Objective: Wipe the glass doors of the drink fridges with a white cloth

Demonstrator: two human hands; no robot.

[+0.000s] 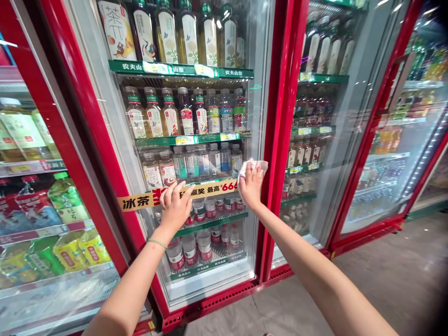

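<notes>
My right hand (251, 187) presses a crumpled white wipe (265, 165) against the glass door (257, 121) of a red-framed drinks fridge, near the door's right edge. The wipe shows around and behind its fingers. Lower and to the left, my left hand (176, 205) holds nothing; its fingers are apart and lie over a yellow banner strip (136, 201) with black and red lettering that runs across the door. Behind the glass stand bottled drinks (189, 114) in rows on shelves with green front edges (210, 139).
A second red-framed fridge (19, 28) with bottles stands at the left. More glass-door fridges (371, 154) line up to the right, one with a vertical handle (397, 84). Grey floor (378, 275) runs along their bases.
</notes>
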